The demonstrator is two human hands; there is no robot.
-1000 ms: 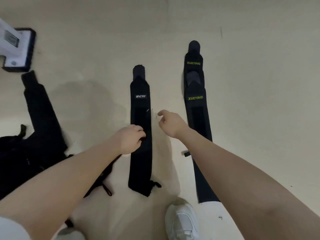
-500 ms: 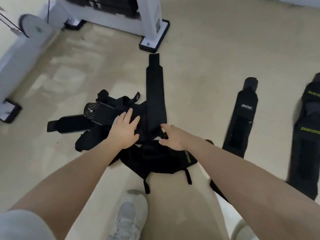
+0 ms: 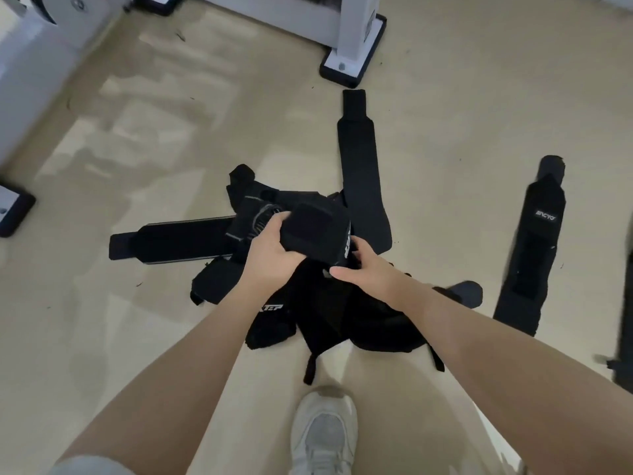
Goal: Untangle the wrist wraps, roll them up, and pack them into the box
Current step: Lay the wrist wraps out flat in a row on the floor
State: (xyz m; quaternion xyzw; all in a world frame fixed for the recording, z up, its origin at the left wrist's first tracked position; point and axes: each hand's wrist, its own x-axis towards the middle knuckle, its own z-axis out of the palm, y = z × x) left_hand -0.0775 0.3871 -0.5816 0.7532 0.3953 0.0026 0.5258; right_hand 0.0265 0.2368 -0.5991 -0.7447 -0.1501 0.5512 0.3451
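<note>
Nearest the viewer, a white sneaker stands on the beige floor, with two bare forearms reaching forward on either side of it.

Just beyond the shoe lies a tangled pile of black wrist wraps, its thin loops trailing toward the sneaker. Both hands meet over the middle of this pile. The left hand grips the left side of a folded black wrap, fingers curled over its near edge. The right hand is at the right end of the same wrap, thumb stretched along the underside; its fingers are tucked behind the fabric, so how they close cannot be told.

One flat wrap sticks out of the pile to the left, lying straight on the floor. Another long wrap runs from the pile toward the far side, its narrow tip ending close to the black foot of a white machine frame.

To the right, apart from the pile, a separate wrap with a small white logo lies laid out flat. Bare floor stretches between it and the pile, and wider bare floor lies to the left and far left. A dark strip shows at the right edge, too blurred to identify. No box is in view.
</note>
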